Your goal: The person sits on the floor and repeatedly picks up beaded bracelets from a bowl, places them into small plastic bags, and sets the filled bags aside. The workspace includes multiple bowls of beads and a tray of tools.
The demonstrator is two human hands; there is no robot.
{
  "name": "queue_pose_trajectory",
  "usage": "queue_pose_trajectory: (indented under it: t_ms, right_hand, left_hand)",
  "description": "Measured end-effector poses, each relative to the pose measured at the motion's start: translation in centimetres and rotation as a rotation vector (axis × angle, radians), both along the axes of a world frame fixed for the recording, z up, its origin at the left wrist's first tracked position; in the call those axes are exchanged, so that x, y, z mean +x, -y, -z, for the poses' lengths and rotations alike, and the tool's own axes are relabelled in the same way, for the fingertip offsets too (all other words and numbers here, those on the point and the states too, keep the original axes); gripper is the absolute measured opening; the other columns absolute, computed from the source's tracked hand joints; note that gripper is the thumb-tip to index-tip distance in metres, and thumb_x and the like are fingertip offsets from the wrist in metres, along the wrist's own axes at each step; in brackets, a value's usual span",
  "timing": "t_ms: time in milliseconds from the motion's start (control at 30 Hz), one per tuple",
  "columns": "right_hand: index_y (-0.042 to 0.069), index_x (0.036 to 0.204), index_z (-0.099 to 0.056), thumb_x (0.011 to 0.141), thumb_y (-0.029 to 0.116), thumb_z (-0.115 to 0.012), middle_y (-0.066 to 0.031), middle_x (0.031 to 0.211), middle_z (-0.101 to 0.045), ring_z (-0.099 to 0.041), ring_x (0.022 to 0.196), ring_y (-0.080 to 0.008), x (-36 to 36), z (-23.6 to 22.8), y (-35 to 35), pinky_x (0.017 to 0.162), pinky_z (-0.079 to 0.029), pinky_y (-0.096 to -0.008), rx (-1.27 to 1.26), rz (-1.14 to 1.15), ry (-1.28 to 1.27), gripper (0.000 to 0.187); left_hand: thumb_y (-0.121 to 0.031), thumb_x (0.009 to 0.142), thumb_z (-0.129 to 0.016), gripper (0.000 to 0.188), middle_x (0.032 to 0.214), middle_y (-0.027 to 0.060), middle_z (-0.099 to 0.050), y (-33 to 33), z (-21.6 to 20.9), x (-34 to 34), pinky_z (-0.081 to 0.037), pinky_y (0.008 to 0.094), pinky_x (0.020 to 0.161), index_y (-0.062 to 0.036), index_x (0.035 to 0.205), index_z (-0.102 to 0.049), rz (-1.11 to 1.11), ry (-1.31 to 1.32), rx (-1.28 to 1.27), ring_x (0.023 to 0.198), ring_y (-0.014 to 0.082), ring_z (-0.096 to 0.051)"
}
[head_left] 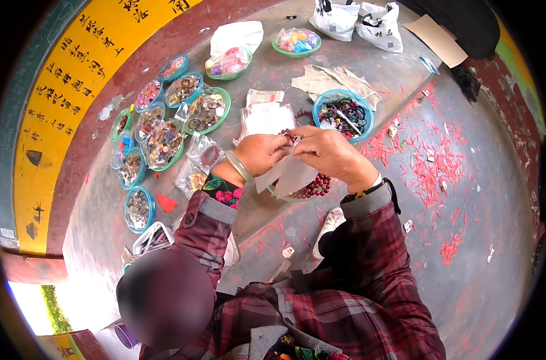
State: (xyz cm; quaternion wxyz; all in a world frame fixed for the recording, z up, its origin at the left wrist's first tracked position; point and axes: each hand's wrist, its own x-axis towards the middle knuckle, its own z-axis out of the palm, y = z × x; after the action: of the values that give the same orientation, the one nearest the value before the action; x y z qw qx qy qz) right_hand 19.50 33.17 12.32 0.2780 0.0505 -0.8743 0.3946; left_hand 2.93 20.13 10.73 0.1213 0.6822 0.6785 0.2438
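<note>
My left hand, with a pale bangle at its wrist, is closed, its thumb and fingers pinched together. My right hand meets it from the other side, also in a pinch. A short run of dark red beads shows between the fingertips of both; the rest of the string is hidden. Just below the hands hangs a whitish translucent plastic bag. Under it, more dark red bead strings lie in a shallow bowl, mostly covered by the bag and my right hand.
Left, several bowls of small items crowd together, including a green bowl. Ahead lie white packets and a grey cloth. A blue bowl holds dark bands. Red scraps litter the lower floor beyond the ledge.
</note>
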Motion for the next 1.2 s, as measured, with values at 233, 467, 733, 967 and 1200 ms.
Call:
queue_pose_trajectory:
  t_ms: [233,467,733,967,1200]
  right_hand:
    - [-0.001,0.078,-0.062,0.074,0.004,-0.057,-0.0136,0.076,-0.059,-0.058,0.069,-0.0312,-0.1,0.9,-0.8,0.062,-0.046,-0.0358,0.014,0.156,0.051,0.007]
    - [-0.001,0.078,-0.062,0.074,0.004,-0.057,-0.0138,0.076,-0.06,-0.058,0.068,-0.0312,-0.5,1.3,-1.0,0.061,-0.046,-0.035,0.015,0.174,0.074,0.008]
    - [-0.001,0.077,-0.062,0.075,0.004,-0.057,-0.014,0.075,-0.059,-0.058,0.068,-0.0308,-0.6,1.4,-1.0,0.061,-0.045,-0.0356,0.008,0.176,0.076,0.008]
    - [-0.001,0.078,-0.062,0.074,0.004,-0.058,-0.0137,0.076,-0.059,-0.057,0.069,-0.0305,-0.4,1.0,-0.5,0.062,-0.045,-0.0353,-0.003,0.158,0.098,0.008]
    - [0.002,0.076,-0.064,0.072,0.004,-0.057,-0.0156,0.075,-0.059,-0.057,0.067,-0.0344,-0.7,1.6,-0.9,0.059,-0.046,-0.0392,-0.014,0.219,0.046,0.008]
  left_hand:
    - [-0.006,0.079,-0.062,0.015,0.083,0.0086,-0.065,1.7,-0.2,-0.1,-0.049,0.0263,0.067,-0.0022,0.093,-0.061,-0.269,0.401,0.054,0.076,0.0161,-0.063]
    - [-0.006,0.083,-0.06,0.012,0.081,0.0058,-0.064,3.6,2.0,-0.7,-0.05,0.024,0.062,-0.0007,0.094,-0.059,-0.391,1.045,0.097,0.074,0.0115,-0.061]
    - [-0.015,0.089,-0.056,0.016,0.079,0.0067,-0.063,3.5,2.0,0.5,-0.053,0.0259,0.063,-0.0012,0.096,-0.058,-0.457,1.161,0.201,0.073,0.0171,-0.065]
    - [-0.026,0.093,-0.05,0.025,0.077,0.0085,-0.063,3.3,2.0,1.0,-0.052,0.0252,0.058,-0.0018,0.094,-0.058,-0.603,1.17,0.31,0.067,0.0175,-0.065]
    - [-0.018,0.091,-0.052,0.016,0.085,0.0087,-0.063,3.3,2.8,1.1,-0.053,0.0259,0.063,-0.0026,0.094,-0.055,-0.517,1.217,0.345,0.078,0.0193,-0.065]
